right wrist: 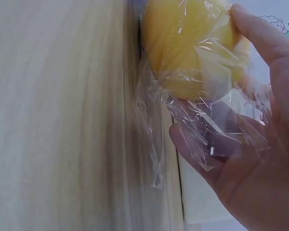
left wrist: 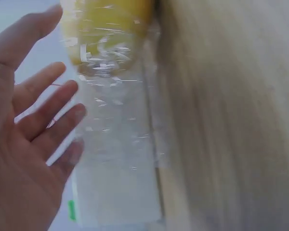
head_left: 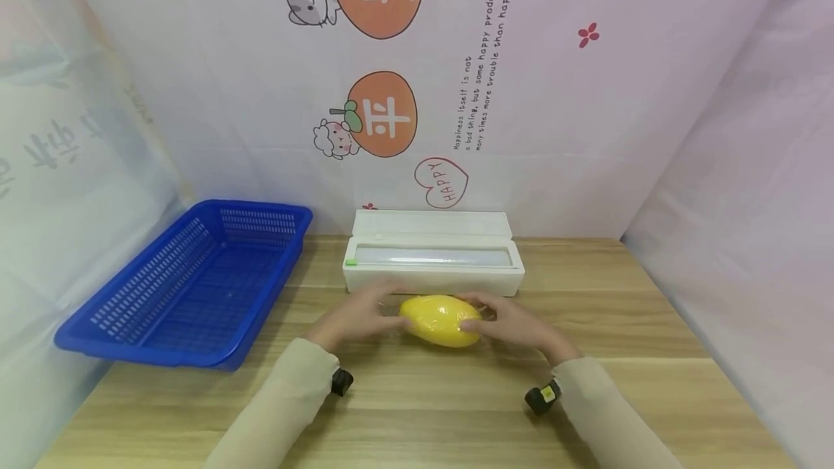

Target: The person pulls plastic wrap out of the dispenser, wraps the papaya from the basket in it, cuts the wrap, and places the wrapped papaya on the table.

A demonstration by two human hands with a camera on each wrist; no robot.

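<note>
A yellow oval fruit [head_left: 439,320], covered in clear plastic wrap [right wrist: 197,130], is between the two hands in front of the white cling film dispenser [head_left: 433,281]. At its left end, the left hand [head_left: 361,317] has its thumb by the fruit; in the left wrist view the other fingers [left wrist: 53,118] are spread and fairly straight, away from it. The right hand [head_left: 508,320] holds the right end, thumb on the near side and fingers behind, partly hidden by the fruit. Loose wrap hangs from both ends in the wrist views.
The dispenser's lid [head_left: 433,224] is raised, and a green slider [head_left: 352,263] sits at its left end. To the left stands a blue plastic basket [head_left: 237,335]. The wooden table [head_left: 443,411] is bounded by printed white cloth [head_left: 554,107] at the back and sides.
</note>
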